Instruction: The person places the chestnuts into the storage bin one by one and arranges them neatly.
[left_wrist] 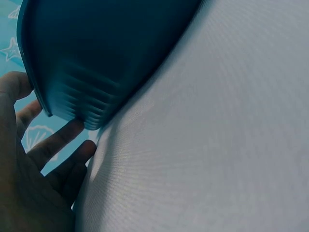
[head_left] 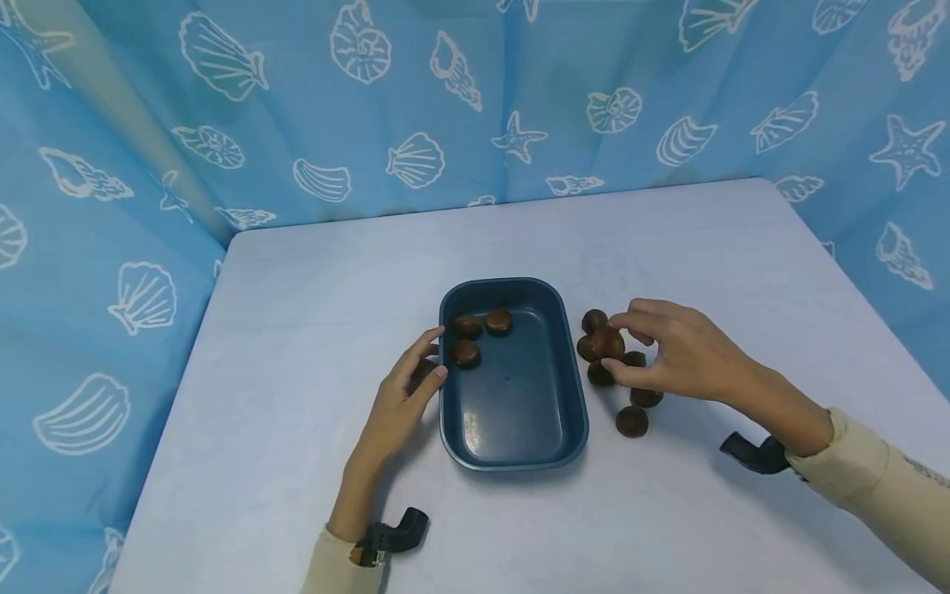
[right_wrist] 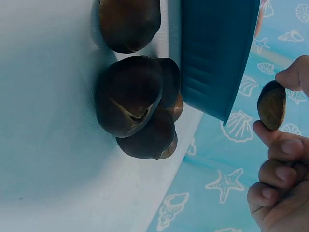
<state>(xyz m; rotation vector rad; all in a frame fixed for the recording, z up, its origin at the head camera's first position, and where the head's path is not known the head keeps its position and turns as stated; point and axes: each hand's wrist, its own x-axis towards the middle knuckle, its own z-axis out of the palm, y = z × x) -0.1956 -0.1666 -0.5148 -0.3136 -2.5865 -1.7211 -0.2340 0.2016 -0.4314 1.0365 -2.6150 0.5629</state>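
Note:
In the head view my right hand pinches a brown chestnut between thumb and forefinger, above a loose group of chestnuts. The right wrist view shows that held chestnut in the air, clear of the table, with the other fingers curled. A dark blue tray lies left of the group, with three chestnuts near its far left corner. Against the tray's left side, my left hand touches the rim and wall with loosely bent fingers.
Several chestnuts lie on the white-covered table right of the tray, some partly hidden under my right hand. A blue curtain with white shell prints hangs behind the table and along its sides. Both wrists wear black camera mounts.

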